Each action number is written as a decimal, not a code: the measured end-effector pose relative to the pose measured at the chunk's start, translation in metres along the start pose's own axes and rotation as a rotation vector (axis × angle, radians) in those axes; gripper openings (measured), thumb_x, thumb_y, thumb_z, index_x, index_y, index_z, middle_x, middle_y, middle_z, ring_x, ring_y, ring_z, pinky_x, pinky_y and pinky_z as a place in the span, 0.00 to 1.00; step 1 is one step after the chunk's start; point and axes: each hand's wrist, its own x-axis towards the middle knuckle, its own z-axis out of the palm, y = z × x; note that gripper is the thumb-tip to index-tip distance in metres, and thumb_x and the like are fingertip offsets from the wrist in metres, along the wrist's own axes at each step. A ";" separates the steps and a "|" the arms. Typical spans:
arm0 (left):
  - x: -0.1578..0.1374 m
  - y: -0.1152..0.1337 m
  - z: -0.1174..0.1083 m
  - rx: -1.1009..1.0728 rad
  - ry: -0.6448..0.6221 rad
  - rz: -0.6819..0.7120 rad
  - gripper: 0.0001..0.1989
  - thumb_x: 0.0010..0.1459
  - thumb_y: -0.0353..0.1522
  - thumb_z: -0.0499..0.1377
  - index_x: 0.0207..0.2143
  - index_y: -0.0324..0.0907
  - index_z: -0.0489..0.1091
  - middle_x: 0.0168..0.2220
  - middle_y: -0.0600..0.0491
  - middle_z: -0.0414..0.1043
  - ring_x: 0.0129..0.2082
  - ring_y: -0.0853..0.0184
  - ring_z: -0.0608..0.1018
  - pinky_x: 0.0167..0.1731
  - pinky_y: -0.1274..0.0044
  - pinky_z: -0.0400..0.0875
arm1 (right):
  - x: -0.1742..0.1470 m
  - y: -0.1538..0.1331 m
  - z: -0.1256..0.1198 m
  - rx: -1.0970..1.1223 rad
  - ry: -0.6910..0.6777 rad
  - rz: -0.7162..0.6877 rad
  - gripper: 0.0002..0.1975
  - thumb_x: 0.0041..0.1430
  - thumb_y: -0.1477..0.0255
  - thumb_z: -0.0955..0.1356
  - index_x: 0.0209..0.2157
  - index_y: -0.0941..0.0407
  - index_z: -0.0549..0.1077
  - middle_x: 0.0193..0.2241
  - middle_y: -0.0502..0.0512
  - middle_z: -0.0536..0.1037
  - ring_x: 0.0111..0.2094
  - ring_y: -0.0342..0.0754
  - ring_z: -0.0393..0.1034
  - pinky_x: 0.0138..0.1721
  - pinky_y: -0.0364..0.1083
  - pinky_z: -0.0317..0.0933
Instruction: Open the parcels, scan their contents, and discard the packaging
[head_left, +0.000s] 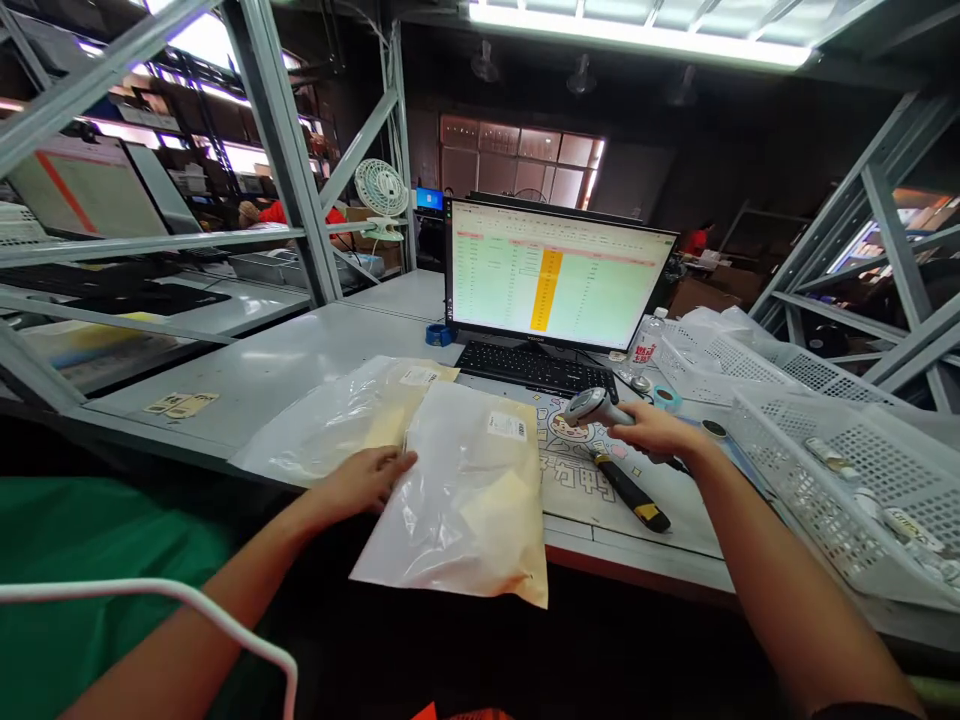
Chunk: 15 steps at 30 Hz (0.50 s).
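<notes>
Head view: the front plastic bag [457, 510] overhangs the near edge of the table [300, 345], label [506, 426] upward, probably to stay readable. At its nine o'clock, the left hand [364, 478] touches its side, seemingly steadying it; whether the fingers pinch, I cannot tell. At two o'clock, the right hand [654, 430] is wrapped around a scanner [589, 406], apparently ready for aiming.

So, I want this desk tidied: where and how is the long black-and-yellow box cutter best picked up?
Probably by the thick handle of the box cutter, from above and the near right: it lies flat, broad butt toward the near edge of the white desk, while its narrow end lies nearer the grey handheld scanner in the right hand.
</notes>
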 end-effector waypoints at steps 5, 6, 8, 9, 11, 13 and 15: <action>0.035 -0.024 -0.080 0.403 0.623 -0.022 0.39 0.44 0.67 0.64 0.42 0.44 0.75 0.42 0.41 0.81 0.51 0.35 0.79 0.50 0.50 0.76 | -0.005 0.024 0.004 -0.046 0.061 0.033 0.10 0.61 0.66 0.71 0.41 0.56 0.73 0.23 0.47 0.68 0.20 0.41 0.60 0.18 0.39 0.52; 0.047 -0.035 -0.091 0.489 0.681 -0.046 0.40 0.41 0.67 0.66 0.40 0.43 0.73 0.43 0.41 0.80 0.56 0.31 0.76 0.54 0.47 0.73 | -0.006 0.026 0.004 -0.038 0.064 0.036 0.11 0.61 0.65 0.71 0.42 0.56 0.73 0.23 0.47 0.68 0.20 0.41 0.61 0.18 0.39 0.52; 0.068 -0.055 -0.106 0.586 0.620 -0.152 0.40 0.37 0.67 0.67 0.35 0.42 0.69 0.39 0.42 0.79 0.57 0.28 0.74 0.54 0.45 0.71 | -0.007 0.028 0.006 -0.018 0.067 0.017 0.11 0.62 0.64 0.71 0.42 0.55 0.73 0.23 0.47 0.68 0.20 0.42 0.62 0.18 0.40 0.52; 0.077 -0.063 -0.110 0.602 0.529 -0.196 0.39 0.37 0.66 0.68 0.32 0.42 0.68 0.36 0.42 0.78 0.55 0.29 0.76 0.53 0.47 0.72 | -0.008 0.029 0.007 -0.013 0.068 0.008 0.11 0.62 0.64 0.71 0.42 0.55 0.72 0.24 0.47 0.68 0.21 0.42 0.62 0.18 0.40 0.53; 0.089 -0.069 -0.119 0.577 0.363 -0.208 0.35 0.37 0.64 0.68 0.26 0.44 0.66 0.28 0.45 0.75 0.45 0.37 0.81 0.48 0.55 0.76 | -0.009 0.030 0.010 -0.021 0.067 0.017 0.12 0.62 0.63 0.71 0.42 0.55 0.72 0.25 0.47 0.69 0.21 0.41 0.62 0.19 0.40 0.53; 0.094 -0.061 -0.131 0.477 0.355 -0.123 0.31 0.37 0.61 0.70 0.22 0.45 0.66 0.20 0.50 0.70 0.34 0.47 0.80 0.46 0.58 0.77 | -0.011 0.032 0.011 -0.037 0.073 0.044 0.13 0.62 0.62 0.72 0.44 0.55 0.73 0.25 0.47 0.70 0.21 0.41 0.62 0.19 0.40 0.52; 0.092 -0.040 -0.146 0.355 0.486 0.017 0.30 0.37 0.59 0.71 0.22 0.43 0.69 0.16 0.55 0.65 0.28 0.53 0.77 0.49 0.54 0.75 | -0.013 0.036 0.010 -0.043 0.088 0.054 0.15 0.62 0.62 0.72 0.46 0.55 0.73 0.25 0.46 0.70 0.21 0.41 0.63 0.19 0.39 0.52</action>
